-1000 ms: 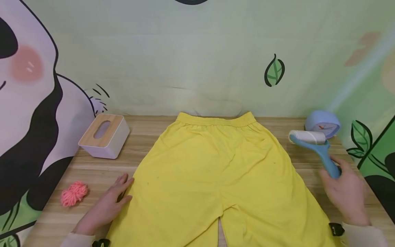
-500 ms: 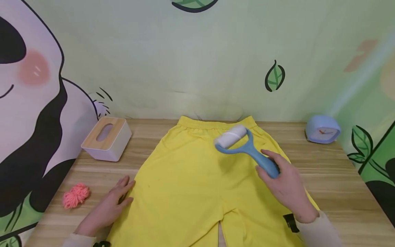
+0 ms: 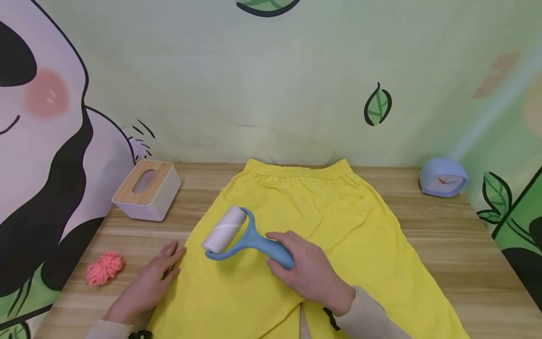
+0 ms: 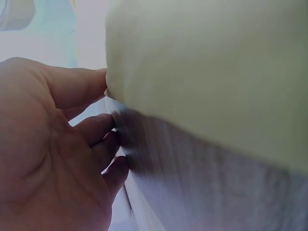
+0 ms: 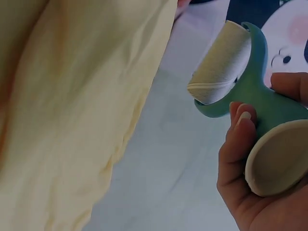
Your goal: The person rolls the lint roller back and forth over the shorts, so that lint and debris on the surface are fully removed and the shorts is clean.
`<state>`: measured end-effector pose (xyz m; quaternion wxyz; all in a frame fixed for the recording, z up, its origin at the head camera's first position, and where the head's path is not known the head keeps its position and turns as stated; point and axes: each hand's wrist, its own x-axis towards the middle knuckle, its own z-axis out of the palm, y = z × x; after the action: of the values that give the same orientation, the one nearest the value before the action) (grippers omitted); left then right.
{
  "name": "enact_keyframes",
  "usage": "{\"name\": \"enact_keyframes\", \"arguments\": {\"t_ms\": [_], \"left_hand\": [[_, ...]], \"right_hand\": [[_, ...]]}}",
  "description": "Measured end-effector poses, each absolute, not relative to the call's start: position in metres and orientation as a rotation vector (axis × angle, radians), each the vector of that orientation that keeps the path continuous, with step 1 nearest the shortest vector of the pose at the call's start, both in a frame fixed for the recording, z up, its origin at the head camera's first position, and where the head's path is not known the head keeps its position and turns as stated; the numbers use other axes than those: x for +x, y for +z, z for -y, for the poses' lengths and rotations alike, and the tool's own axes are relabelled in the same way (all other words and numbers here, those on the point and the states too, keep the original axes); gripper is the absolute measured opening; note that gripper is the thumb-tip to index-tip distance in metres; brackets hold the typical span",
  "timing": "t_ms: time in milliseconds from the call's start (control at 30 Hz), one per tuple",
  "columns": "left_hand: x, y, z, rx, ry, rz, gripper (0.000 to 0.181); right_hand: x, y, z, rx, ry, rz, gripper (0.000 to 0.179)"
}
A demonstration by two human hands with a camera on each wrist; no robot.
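Note:
My right hand (image 3: 311, 273) grips the blue handle of a lint roller (image 3: 262, 243) with a white cylinder. The roller is over the left half of a pair of yellow shorts (image 3: 360, 254) spread out with the waistband away from me. In the right wrist view, fingers and thumb wrap the lint roller (image 5: 274, 108), whose cylinder is apart from the yellow cloth. My left hand (image 3: 146, 285) rests at the left edge of the shorts, fingers loosely extended. The left wrist view shows that hand (image 4: 57, 149) with its fingertips right at the cloth's edge.
Left of the shorts stands a white tissue box (image 3: 156, 197) with a wooden lid. A pink yarn bundle (image 3: 104, 268) lies near my left hand. At the back right sits a blue clock (image 3: 443, 177). A painted backdrop (image 3: 262, 94) rises behind the wooden table (image 3: 444, 245).
My right hand has carried the lint roller leftward, from beside the clock across the shorts to their left half. My left hand has stayed at the shorts' left edge.

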<state>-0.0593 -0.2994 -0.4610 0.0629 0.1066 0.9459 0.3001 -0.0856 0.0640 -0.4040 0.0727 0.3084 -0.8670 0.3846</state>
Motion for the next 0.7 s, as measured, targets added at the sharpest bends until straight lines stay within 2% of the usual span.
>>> {"name": "enact_keyframes", "arguments": {"t_ms": [267,700], "left_hand": [[-0.061,-0.463,0.301,0.314,0.903,-2.859,0.049],[-0.062,-0.463,0.304,0.319,0.982,-2.824,0.045]], "right_hand": [[-0.070,-0.425,-0.027,1.203,1.022,2.537,0.045],[-0.056,-0.432,-0.011,1.305,0.975,2.559,0.041]]}}
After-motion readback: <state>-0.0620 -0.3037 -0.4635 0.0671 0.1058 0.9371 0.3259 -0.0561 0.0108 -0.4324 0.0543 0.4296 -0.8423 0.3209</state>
